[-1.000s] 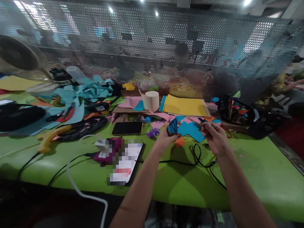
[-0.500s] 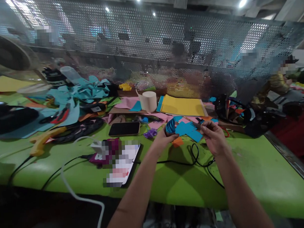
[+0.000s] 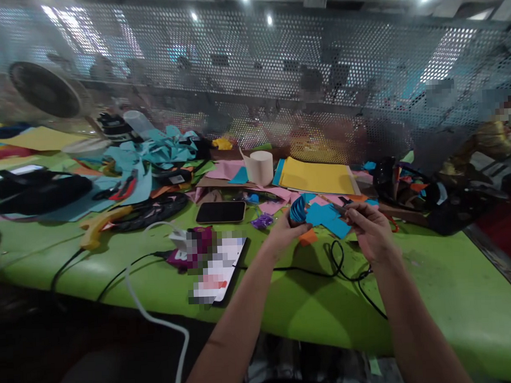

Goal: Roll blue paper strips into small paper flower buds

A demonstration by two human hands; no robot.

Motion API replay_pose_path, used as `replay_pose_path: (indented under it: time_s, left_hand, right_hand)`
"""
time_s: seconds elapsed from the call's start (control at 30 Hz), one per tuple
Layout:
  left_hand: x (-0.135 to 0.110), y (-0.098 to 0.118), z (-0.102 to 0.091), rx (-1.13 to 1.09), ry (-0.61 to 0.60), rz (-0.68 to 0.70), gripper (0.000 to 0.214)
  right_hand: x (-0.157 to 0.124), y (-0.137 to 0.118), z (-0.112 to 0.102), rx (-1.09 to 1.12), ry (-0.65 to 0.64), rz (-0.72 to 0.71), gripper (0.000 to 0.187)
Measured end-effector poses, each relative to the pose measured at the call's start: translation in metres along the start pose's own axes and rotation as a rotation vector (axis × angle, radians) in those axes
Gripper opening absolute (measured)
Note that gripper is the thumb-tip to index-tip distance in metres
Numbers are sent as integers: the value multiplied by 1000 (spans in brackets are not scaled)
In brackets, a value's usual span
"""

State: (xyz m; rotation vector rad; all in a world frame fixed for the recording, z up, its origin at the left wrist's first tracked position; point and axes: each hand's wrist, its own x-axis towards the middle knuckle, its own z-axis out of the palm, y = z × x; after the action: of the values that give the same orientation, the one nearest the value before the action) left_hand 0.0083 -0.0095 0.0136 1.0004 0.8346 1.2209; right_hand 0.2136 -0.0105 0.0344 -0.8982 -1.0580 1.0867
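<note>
My left hand (image 3: 285, 233) is closed around a curled, layered piece of blue paper (image 3: 298, 209), its fingertips partly hidden behind it. To the right, my right hand (image 3: 372, 227) pinches a thin dark object (image 3: 340, 209) that points toward the blue paper; it is too small to name. Between and behind the hands lie several flat blue paper pieces (image 3: 323, 216). An orange paper scrap (image 3: 308, 237) rests on the green table just below my left fingers.
A black cable (image 3: 302, 270) loops below my hands. Left of them are a lit phone (image 3: 225, 276), a dark phone (image 3: 221, 211) and a yellow-handled tool (image 3: 98, 229). Behind stand a paper roll (image 3: 262, 168), yellow sheets (image 3: 316, 175) and a perforated metal screen (image 3: 243, 91).
The whole scene has shifted rightward in the picture as the head turned slightly left. Both hands keep nearly the same pose and hold.
</note>
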Motion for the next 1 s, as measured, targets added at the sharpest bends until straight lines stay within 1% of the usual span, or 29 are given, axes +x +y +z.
replay_pose_path:
  time_s: [0.23, 0.47, 0.67, 0.83, 1.0]
  left_hand:
    - [0, -5, -1, 6, -49, -53, 51]
    - [-2, -6, -3, 88, -67, -80, 51]
    - [-1, -7, -1, 88, -86, -78, 57]
    - [0, -8, 1, 103, -83, -100, 48]
    - [0, -10, -1, 151, -79, -80, 41]
  right_hand:
    - [-1, 0, 1, 20, -7, 33, 28]
    - [-1, 0, 0, 10, 9, -7, 24]
    - [-1, -1, 2, 32, -22, 51, 32]
    - [-1, -1, 2, 32, -40, 51, 28]
    - [0, -1, 3, 75, -10, 25, 30]
